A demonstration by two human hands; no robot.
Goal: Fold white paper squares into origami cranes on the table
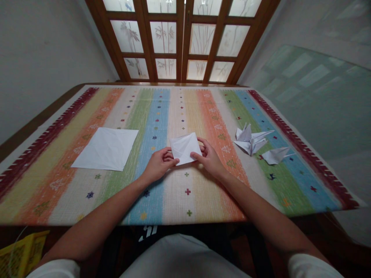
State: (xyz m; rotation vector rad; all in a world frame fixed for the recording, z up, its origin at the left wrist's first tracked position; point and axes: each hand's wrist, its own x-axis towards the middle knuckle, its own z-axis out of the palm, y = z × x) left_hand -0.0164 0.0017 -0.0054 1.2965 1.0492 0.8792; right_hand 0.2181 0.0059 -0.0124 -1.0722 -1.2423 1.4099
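Note:
Between my two hands is a small folded square of white paper (185, 147), with crease lines across its face. My left hand (160, 164) pinches its lower left corner, thumb on top and fingers curled beneath. At the right edge my right hand (210, 156) grips it the same way, thumb lying on the face and fingers behind. The paper is tilted toward me just above the striped tablecloth (188, 204). Its underside and the fingertips behind it are hidden.
A larger white paper sheet (106, 148) lies flat on the left. Toward the right sit several folded paper cranes (251, 141), with one paper crane (276, 155) slightly apart. Wooden doors (184, 42) stand beyond the far table edge. A yellow basket (23, 251) is below, at the lower left.

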